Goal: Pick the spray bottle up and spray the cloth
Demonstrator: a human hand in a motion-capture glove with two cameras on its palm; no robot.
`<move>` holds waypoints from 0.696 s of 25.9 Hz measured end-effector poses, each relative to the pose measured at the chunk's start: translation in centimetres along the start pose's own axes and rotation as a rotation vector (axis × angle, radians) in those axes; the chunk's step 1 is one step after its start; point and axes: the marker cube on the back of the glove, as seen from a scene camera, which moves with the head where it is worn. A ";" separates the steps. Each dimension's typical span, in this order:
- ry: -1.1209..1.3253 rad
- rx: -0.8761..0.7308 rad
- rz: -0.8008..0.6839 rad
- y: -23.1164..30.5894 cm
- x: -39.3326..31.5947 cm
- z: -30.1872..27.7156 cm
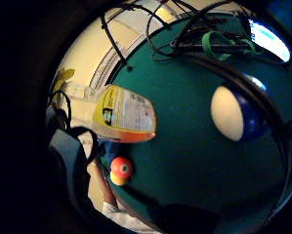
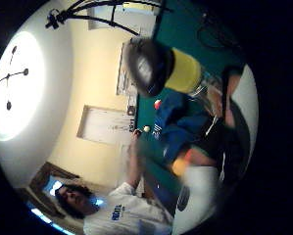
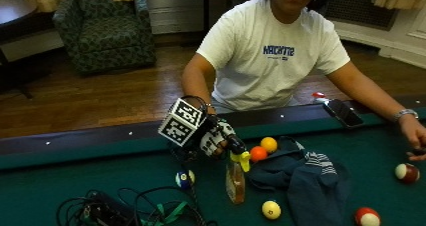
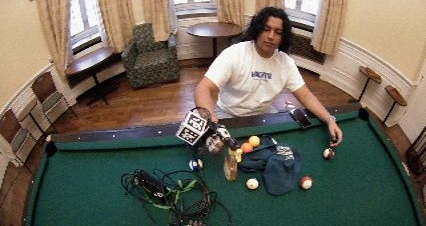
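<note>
The gloved right hand [image 3: 212, 138] has its grip wrapped around the black head of the spray bottle [image 3: 235, 178], fingers curled over the top. The bottle hangs upright, long axis near vertical, yellow collar just under the hand and amber body below; its base looks to be at or just above the green felt counter [image 3: 80, 178], contact cannot be told. From the outside view the nozzle end sits at the 3 o'clock side of the hand, facing the dark blue cloth [image 3: 303, 173].

The cloth lies crumpled on the felt just beside the bottle at its 3 o'clock, a striped patch on top. An orange ball [image 3: 258, 153] and a yellow ball [image 3: 269, 144] sit at the cloth's 10 o'clock edge, near the far rail [image 3: 100, 136]. A pale yellow ball [image 3: 271, 209] lies at the bottle's 5 o'clock, a blue-striped ball [image 3: 184, 178] at its 9 o'clock. A tangle of black cables [image 3: 126, 208] with a green strap fills the felt at 8 o'clock.

A phone [image 3: 343, 112] rests on the rail at 2 o'clock. The bare hand [image 3: 416, 136] rests on the felt far at 3 o'clock, near a dark red striped ball [image 3: 407, 172]. Open felt lies nearer the camera, beyond the cloth.
</note>
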 end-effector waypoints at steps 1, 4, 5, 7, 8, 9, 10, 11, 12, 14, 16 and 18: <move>-0.001 0.003 -0.002 0.0 0.0 -0.1; -0.035 0.004 0.014 0.0 0.1 -0.2; -0.047 0.002 0.019 0.0 0.1 -0.3; -0.058 -0.010 0.025 0.0 0.1 -0.4; -0.057 -0.018 0.026 0.1 0.1 -0.4; -0.054 -0.026 0.025 0.1 0.1 -0.5; -0.049 -0.033 0.024 0.1 0.1 -0.5; -0.043 -0.039 0.022 0.0 0.1 -0.5; -0.037 -0.044 0.021 -0.1 0.0 -0.5; -0.027 -0.056 0.020 -0.2 -0.1 -0.4; -0.025 -0.067 0.024 -0.3 -0.1 -0.2; -0.030 -0.077 0.026 -0.5 -0.2 0.1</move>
